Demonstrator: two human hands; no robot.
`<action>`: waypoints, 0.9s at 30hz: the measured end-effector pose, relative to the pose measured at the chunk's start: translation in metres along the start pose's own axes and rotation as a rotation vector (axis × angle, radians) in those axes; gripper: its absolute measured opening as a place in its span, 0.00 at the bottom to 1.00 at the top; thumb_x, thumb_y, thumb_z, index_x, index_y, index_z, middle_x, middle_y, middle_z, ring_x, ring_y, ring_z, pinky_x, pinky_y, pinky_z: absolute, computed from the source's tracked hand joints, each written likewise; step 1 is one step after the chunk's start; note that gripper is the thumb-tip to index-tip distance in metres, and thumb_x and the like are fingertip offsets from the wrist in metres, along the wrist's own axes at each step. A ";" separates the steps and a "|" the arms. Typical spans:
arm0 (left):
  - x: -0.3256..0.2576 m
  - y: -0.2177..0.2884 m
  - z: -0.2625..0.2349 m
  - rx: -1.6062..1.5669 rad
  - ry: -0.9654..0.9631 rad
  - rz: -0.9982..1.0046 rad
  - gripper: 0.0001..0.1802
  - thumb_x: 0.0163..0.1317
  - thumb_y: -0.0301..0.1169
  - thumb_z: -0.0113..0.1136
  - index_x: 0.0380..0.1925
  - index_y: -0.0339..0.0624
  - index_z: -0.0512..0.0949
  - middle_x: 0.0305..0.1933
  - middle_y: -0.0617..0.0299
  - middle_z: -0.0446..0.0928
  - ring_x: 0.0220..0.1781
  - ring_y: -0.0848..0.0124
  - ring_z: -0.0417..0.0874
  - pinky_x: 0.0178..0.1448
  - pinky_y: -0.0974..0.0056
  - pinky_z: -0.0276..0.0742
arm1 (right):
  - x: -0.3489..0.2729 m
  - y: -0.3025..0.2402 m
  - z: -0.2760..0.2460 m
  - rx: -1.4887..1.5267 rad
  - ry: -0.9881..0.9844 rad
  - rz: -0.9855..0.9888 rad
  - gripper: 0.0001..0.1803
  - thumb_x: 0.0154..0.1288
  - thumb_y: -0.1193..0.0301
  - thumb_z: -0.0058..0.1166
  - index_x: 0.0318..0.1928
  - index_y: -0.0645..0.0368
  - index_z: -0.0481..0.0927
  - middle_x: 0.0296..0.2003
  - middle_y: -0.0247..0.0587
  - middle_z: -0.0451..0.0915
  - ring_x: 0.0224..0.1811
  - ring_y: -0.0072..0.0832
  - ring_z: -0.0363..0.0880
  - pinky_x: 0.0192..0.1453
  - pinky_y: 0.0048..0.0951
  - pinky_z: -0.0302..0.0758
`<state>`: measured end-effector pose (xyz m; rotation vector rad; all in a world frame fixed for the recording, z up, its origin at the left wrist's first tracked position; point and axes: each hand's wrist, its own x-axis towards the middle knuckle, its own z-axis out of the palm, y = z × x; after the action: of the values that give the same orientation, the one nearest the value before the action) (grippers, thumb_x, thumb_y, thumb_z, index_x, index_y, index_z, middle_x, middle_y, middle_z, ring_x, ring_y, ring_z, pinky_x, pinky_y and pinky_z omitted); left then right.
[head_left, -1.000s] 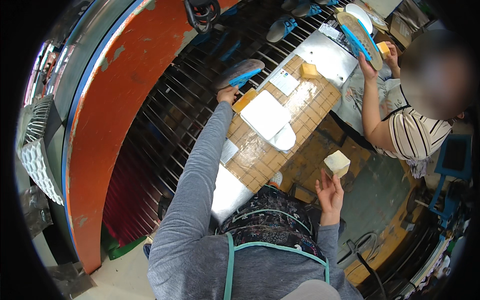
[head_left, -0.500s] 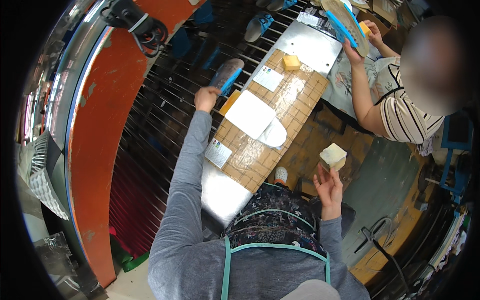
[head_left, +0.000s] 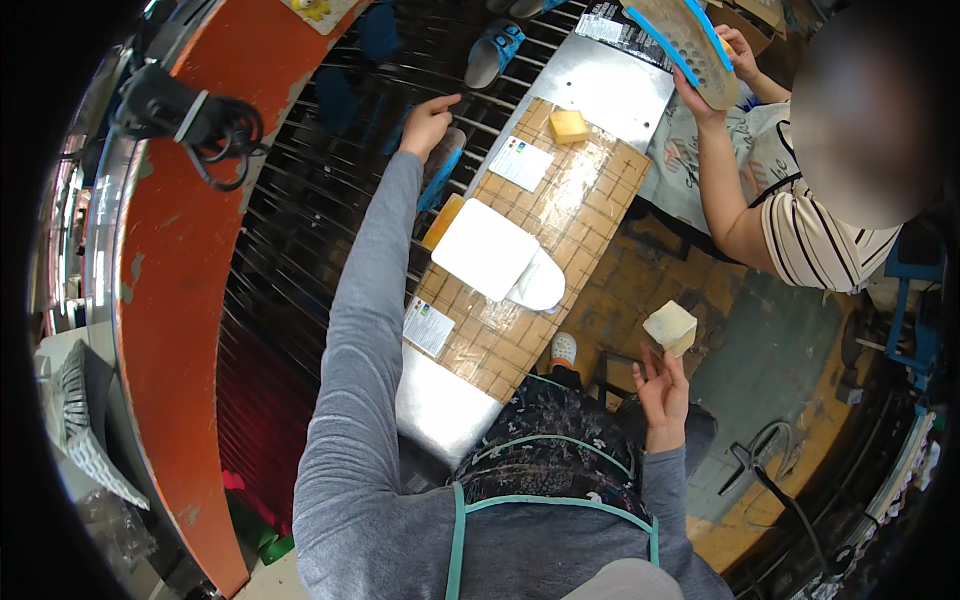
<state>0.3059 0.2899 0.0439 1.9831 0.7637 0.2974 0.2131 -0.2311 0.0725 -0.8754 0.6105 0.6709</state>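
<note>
My left hand (head_left: 427, 127) reaches out over the dark metal rack, index finger stretched and the fingers not closed round anything. Just below it, partly behind the hand, a shoe sole with a blue edge (head_left: 443, 170) lies on the bars. Farther off on the rack rests a blue-strapped sandal (head_left: 495, 55), beyond my fingertips. On the right, my right hand (head_left: 663, 390) holds a pale sponge block (head_left: 670, 327) at its fingertips, palm turned up, away from the bench.
A bench with a patterned board (head_left: 590, 190) bears a white pad (head_left: 485, 250) and a yellow sponge (head_left: 569, 127). Another person (head_left: 735, 200) across it holds a blue-edged sole (head_left: 690, 55). An orange curved panel (head_left: 170, 300) with a cable bundle (head_left: 195, 125) stands left.
My left hand has left the edge of the blue-edged sole and moved farther out over the rack. My right hand still holds the sponge block. The whole view has shifted slightly.
</note>
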 end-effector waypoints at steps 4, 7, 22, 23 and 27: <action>0.062 0.002 0.029 -0.008 -0.276 0.015 0.24 0.57 0.25 0.56 0.57 0.46 0.77 0.62 0.59 0.75 0.65 0.66 0.72 0.67 0.64 0.64 | 0.001 0.006 -0.005 -0.035 -0.001 -0.010 0.31 0.65 0.67 0.56 0.67 0.44 0.62 0.61 0.34 0.69 0.63 0.31 0.68 0.55 0.38 0.71; 0.107 -0.002 0.059 -0.068 -0.326 0.043 0.26 0.58 0.30 0.60 0.60 0.51 0.75 0.64 0.58 0.73 0.68 0.65 0.69 0.71 0.64 0.57 | 0.000 0.010 -0.009 -0.097 0.066 -0.015 0.33 0.63 0.66 0.57 0.67 0.43 0.62 0.62 0.33 0.68 0.63 0.32 0.67 0.55 0.37 0.70; 0.209 -0.043 0.094 -0.768 -0.122 -0.155 0.20 0.61 0.31 0.61 0.53 0.40 0.77 0.58 0.55 0.75 0.62 0.66 0.72 0.67 0.63 0.63 | -0.010 0.012 -0.012 -0.129 0.170 -0.140 0.29 0.62 0.73 0.57 0.63 0.53 0.64 0.56 0.36 0.73 0.55 0.29 0.74 0.53 0.32 0.74; 0.199 -0.045 0.078 -0.933 -0.073 -0.124 0.11 0.62 0.29 0.59 0.45 0.42 0.79 0.43 0.60 0.73 0.45 0.71 0.70 0.49 0.66 0.65 | -0.008 0.013 -0.010 -0.167 0.151 -0.182 0.29 0.61 0.75 0.57 0.63 0.54 0.64 0.56 0.37 0.73 0.56 0.29 0.74 0.55 0.32 0.73; 0.092 -0.031 -0.001 -1.174 0.186 0.156 0.16 0.66 0.27 0.53 0.53 0.38 0.77 0.54 0.56 0.78 0.55 0.68 0.76 0.57 0.64 0.72 | 0.002 0.022 0.001 -0.499 0.051 -0.461 0.30 0.54 0.82 0.62 0.58 0.62 0.68 0.52 0.40 0.75 0.54 0.28 0.75 0.60 0.30 0.71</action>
<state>0.3652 0.3587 0.0088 0.8964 0.3708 0.8117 0.1982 -0.2195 0.0605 -1.4469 0.2640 0.3808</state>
